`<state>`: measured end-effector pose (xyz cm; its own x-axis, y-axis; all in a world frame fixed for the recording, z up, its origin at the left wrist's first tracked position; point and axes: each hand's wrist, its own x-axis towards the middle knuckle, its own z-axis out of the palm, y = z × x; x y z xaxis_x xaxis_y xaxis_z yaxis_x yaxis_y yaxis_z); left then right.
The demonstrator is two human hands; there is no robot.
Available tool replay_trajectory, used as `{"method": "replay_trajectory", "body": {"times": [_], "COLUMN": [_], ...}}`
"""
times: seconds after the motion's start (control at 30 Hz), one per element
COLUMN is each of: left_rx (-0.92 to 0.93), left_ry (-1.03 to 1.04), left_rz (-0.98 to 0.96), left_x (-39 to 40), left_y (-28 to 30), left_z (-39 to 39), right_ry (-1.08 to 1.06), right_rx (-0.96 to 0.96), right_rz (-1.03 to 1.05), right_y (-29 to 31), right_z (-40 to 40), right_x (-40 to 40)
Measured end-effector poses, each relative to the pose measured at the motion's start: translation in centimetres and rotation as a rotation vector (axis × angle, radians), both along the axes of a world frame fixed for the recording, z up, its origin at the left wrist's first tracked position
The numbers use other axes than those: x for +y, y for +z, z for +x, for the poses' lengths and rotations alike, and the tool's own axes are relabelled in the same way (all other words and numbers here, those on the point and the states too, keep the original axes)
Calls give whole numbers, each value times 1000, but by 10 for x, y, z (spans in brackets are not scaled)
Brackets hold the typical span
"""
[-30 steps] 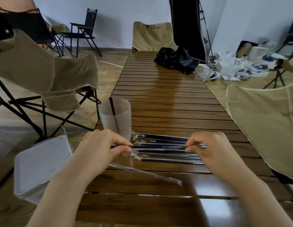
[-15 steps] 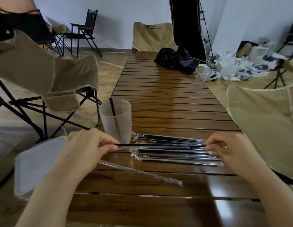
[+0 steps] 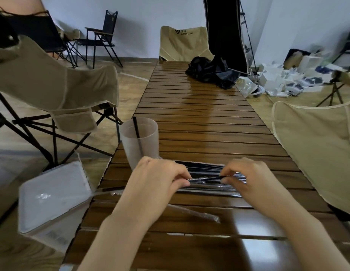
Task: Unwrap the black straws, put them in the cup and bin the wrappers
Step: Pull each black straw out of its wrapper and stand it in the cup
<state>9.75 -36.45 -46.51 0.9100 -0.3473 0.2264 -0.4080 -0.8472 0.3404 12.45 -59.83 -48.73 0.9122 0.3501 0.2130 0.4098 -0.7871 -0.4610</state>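
My left hand (image 3: 158, 180) and my right hand (image 3: 248, 180) are close together over the table (image 3: 199, 124). Each pinches one end of a partly wrapped black straw (image 3: 206, 178). Clear wrapper shows near my left fingers and bare black straw near my right. Under the hands lies a row of several wrapped straws (image 3: 209, 190). A frosted cup (image 3: 144, 145) stands just behind my left hand with one black straw (image 3: 136, 128) in it. An empty clear wrapper (image 3: 195, 212) lies on the table nearer to me. The white bin (image 3: 53, 194), lid shut, sits on the floor left of the table.
Beige folding chairs stand at the left (image 3: 53, 85), the right (image 3: 317, 143) and the far end (image 3: 184, 44). A black bundle of fabric (image 3: 211, 72) lies at the table's far end. White boxes and gear (image 3: 287, 81) clutter the floor at the back right.
The hands were wide apart with the straw stretched between them; they have now come together, the right hand moving left, with only a short stretch of straw and wrapper between them.
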Motion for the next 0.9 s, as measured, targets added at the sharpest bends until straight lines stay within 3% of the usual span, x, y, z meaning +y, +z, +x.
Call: {"method": "replay_trajectory", "body": {"times": [0.17,0.47,0.67,0.9], "left_rx": [2,29,35,76], "left_ry": [48,136,91,127], "left_rz": [-27,-34,-22,-53], "left_x": [10,33,26,42], "left_y": [-3,-3,-5,-4], "left_z": [2,5,6,7], "right_ry": [82,-54,68,-23], "right_rx": [-43,-24,-192,-114], "right_rz": [-30,-86,-135,-114], "right_y": [-4,-5,-6,-10], "right_z": [2,2,-6,2], "right_x": [13,-10,27,1]}}
